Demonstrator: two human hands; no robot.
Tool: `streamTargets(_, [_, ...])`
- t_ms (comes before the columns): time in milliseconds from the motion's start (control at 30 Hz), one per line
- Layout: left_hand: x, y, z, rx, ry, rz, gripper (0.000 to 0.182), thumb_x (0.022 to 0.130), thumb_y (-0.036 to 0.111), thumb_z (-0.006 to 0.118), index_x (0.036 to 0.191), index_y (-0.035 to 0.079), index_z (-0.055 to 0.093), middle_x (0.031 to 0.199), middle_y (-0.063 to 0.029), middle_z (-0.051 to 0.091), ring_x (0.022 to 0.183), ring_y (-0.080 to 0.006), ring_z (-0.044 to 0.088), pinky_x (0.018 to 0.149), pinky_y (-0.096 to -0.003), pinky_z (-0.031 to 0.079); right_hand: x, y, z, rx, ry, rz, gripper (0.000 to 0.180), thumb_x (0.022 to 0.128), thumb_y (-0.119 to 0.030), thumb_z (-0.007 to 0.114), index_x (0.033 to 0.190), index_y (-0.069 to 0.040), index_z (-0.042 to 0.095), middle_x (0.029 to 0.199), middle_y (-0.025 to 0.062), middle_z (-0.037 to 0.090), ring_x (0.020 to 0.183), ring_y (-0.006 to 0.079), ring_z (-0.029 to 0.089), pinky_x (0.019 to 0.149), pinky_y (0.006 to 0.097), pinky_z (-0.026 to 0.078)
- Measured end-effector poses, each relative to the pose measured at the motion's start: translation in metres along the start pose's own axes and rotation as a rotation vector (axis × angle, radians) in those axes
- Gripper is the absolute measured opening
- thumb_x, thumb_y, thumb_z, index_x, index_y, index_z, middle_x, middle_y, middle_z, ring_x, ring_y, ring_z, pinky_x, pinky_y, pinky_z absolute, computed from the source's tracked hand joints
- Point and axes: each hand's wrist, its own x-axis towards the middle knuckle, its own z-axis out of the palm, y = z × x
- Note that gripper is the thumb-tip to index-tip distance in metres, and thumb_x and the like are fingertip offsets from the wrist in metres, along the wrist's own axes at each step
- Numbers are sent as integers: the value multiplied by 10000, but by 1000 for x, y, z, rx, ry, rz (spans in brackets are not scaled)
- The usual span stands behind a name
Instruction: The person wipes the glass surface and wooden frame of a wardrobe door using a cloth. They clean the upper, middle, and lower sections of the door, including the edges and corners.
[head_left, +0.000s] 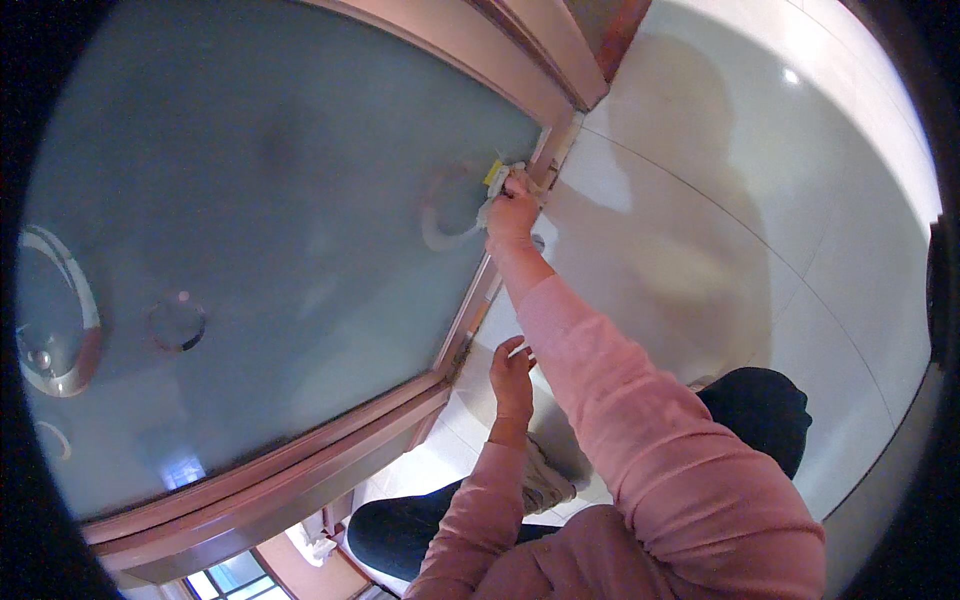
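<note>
My right hand (514, 216) is shut on a crumpled whitish cloth (491, 201) with a yellow edge or piece at its top. It presses the cloth into the lower corner of a frosted glass door panel (300, 247), where the glass meets the bottom rail (480, 300) of a pinkish-brown frame. My fingers hide part of the cloth. Closer to my body, my left hand (513, 381) hovers by the door's bottom edge with its fingers loosely bent and apart. Nothing shows in it.
Clear ring patterns (176, 324) mark the glass. Pale floor tiles (675, 247) with dark joints run along the door's foot. My bent knee (757, 416) in dark trousers and my shoe (546, 480) are close below my arms. A white crumpled item (315, 544) lies behind the frame.
</note>
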Motion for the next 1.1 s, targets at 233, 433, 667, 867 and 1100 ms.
streamTargets(233, [-11,-19,-14,-36,53,-48,262,898,6,469,1153,-5,527,1039,-89,597,920,-166,592,781,-300,508,-36,-92,34,-124,-75,-405,560,703,181,386,1205,8,563,1469,153,334,1340,288,347,1081,311,287])
streamTargets(433, [-3,-26,-12,-623,34,-152,249,929,108,449,1137,24,558,1040,-57,616,912,-144,585,802,-288,488,-76,-185,66,-25,-350,-856,565,684,181,474,1195,-34,585,1441,125,393,1317,291,389,1069,332,317])
streamTargets(667, [15,-16,-5,-609,-85,-106,228,930,123,448,1096,29,572,1026,-38,616,905,-142,584,779,-280,476,-34,-173,61,-254,-169,-1135,501,731,93,525,1206,-64,559,1415,177,378,1292,366,376,1064,441,326])
streamTargets(867, [-3,-9,-1,105,8,83,233,885,-4,473,1105,13,551,1002,-67,596,868,-151,603,754,-272,496,3,-87,21,-302,-149,-649,622,833,38,459,1416,-138,335,1504,199,193,1372,361,242,1102,369,263])
streamTargets(1100, [-24,-10,-24,-76,43,2,260,892,-10,459,1137,27,538,1085,-83,579,1003,-211,613,804,-315,505,24,-35,13,-327,-22,-355,603,886,-9,425,1451,-85,229,1501,250,130,1385,404,164,1133,408,198])
